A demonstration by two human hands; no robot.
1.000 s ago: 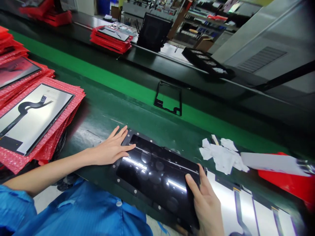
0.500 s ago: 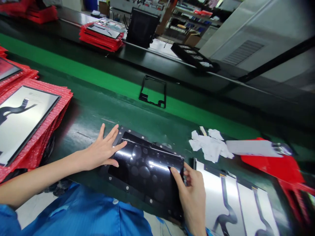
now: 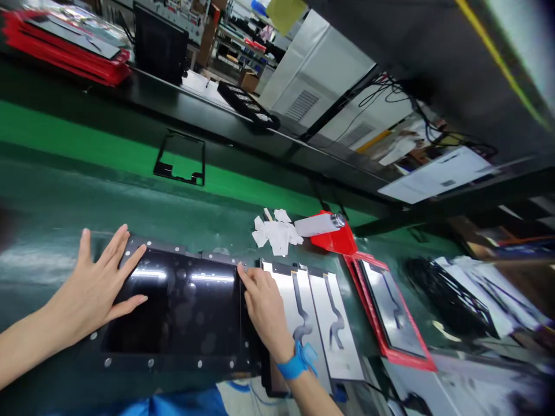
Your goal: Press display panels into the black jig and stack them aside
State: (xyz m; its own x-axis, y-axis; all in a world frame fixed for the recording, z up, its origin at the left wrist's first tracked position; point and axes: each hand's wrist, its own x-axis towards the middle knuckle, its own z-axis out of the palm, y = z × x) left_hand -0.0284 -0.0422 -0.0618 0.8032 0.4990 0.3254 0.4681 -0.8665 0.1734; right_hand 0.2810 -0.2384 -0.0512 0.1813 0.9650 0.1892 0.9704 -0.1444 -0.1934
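Observation:
A glossy black display panel (image 3: 197, 312), marked with round spots like bubbles, lies flat over a dark fixture plate (image 3: 169, 363) with round silver dots along its edges. At its left end my left hand (image 3: 97, 283) rests open, with fingers spread and the fingertips over the panel's edge. My right hand (image 3: 264, 306) is at the panel's top right corner, the thumb on the corner and the other fingers curled beside it. A blue band (image 3: 297, 363) circles the right wrist. Beside the right hand are silver-backed display panels (image 3: 338, 323) with dark ribbon cables.
White paper pieces (image 3: 277, 232) and a pale bottle (image 3: 318, 224) lie beyond the right hand. A black frame (image 3: 180, 157) sits on the green strip. Red-wrapped panels (image 3: 65, 52) are stacked at the back left. Another panel on a red sleeve (image 3: 392, 312) lies to the right.
The view has swung right. The black panel's raised right edge has come down flat over the fixture. My right hand has shifted to its top right corner; my left hand stays spread at the left end.

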